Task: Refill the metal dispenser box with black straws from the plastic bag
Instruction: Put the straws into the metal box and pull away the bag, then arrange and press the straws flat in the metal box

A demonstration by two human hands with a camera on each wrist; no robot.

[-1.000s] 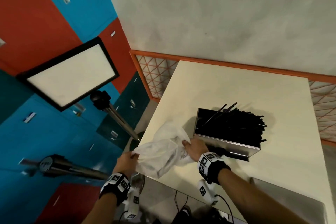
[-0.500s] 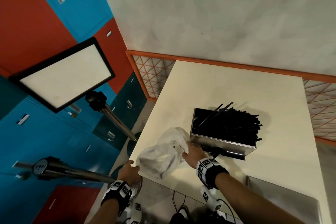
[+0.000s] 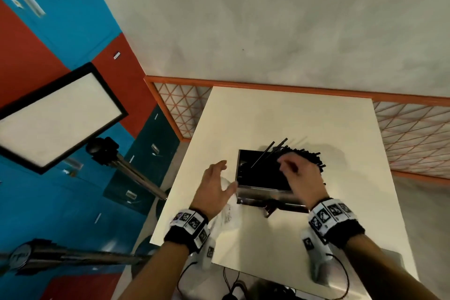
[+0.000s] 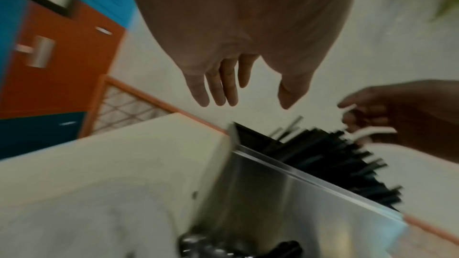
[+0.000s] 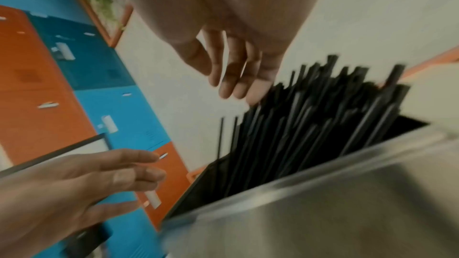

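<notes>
The black straws (image 3: pixel 265 173) fill the metal dispenser box (image 3: pixel 263 193) at the tabletop (image 3: pixel 292 119) middle, long axes slanting up toward the far right, ends fanned past the rim. The right hand (image 3: pixel 300 178) hovers above them, fingers loosely spread, empty. The left hand (image 3: pixel 214 190) hangs spread over the crumpled plastic bag (image 3: pixel 227 214) beside the box.

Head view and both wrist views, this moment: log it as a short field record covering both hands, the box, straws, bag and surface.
left hand: left hand open, fingers spread, holding nothing, beside the box's left end
right hand: right hand open, fingers loosely bent, empty, over the straws
box: shiny rectangular metal dispenser box, top open
straws: thin black straws piled inside, ends jutting past the rim
bag: crumpled clear plastic bag lying under the left hand
surface: cream square table
</notes>
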